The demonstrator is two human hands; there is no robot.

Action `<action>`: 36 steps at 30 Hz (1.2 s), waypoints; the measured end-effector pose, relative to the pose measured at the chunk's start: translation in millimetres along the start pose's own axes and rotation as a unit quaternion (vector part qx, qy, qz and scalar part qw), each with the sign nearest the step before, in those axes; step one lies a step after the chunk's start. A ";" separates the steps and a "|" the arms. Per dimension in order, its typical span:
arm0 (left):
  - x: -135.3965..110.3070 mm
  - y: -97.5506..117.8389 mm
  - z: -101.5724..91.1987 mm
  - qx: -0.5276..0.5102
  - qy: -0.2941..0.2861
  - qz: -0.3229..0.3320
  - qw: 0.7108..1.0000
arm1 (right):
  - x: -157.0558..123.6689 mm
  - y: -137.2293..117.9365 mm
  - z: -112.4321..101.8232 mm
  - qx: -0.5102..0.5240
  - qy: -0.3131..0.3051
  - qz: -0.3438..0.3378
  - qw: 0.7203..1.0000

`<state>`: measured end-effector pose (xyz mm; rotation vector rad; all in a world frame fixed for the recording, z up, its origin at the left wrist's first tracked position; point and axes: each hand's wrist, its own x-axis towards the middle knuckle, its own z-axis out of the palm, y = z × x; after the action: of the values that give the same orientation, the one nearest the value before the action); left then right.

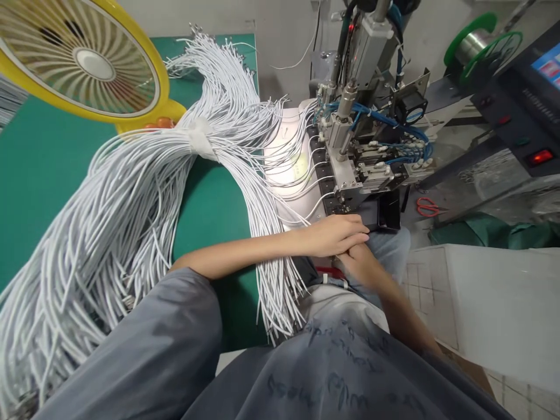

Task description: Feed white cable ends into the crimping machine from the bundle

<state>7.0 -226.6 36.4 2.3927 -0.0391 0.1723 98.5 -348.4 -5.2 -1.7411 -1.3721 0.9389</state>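
Note:
My left hand [335, 233] lies palm down at the front of a small pneumatic machine [354, 146], its fingers together and stretched towards the black fixture [385, 213]. It rests over my right hand [356, 261], whose fingers are hidden beneath it. A thick bundle of white cables [144, 198], bound with white tape [202, 140], fans across the green mat [35, 169]. Several cable ends lie on the lit machine plate [289, 169] just left of my left hand.
A yellow fan [83, 61] stands at the back left. Red-handled scissors [426, 207] lie right of the machine. A green wire spool [481, 41] and a control box with a red light [540, 156] are at the right. A white surface [494, 297] sits near my right arm.

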 end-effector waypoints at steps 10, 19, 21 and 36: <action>6.8 -19.2 -3.9 -0.052 0.131 -0.013 0.990 | 17.8 -5.6 -37.9 0.211 0.244 0.035 0.946; 7.1 -17.0 -8.2 -0.068 0.202 0.003 0.977 | 22.0 -11.7 -27.6 0.359 0.266 0.019 0.894; 7.4 -16.1 -8.8 -0.075 0.199 0.007 0.977 | 23.2 -9.9 -27.0 0.342 0.272 0.004 0.899; 5.4 -20.2 -10.4 -0.021 0.204 0.004 0.979 | 20.2 -4.9 -25.9 0.053 0.332 -0.054 0.940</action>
<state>12.7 -204.6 31.1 2.2709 0.1373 0.6564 122.3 -330.3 9.3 -1.6619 -0.9337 0.2984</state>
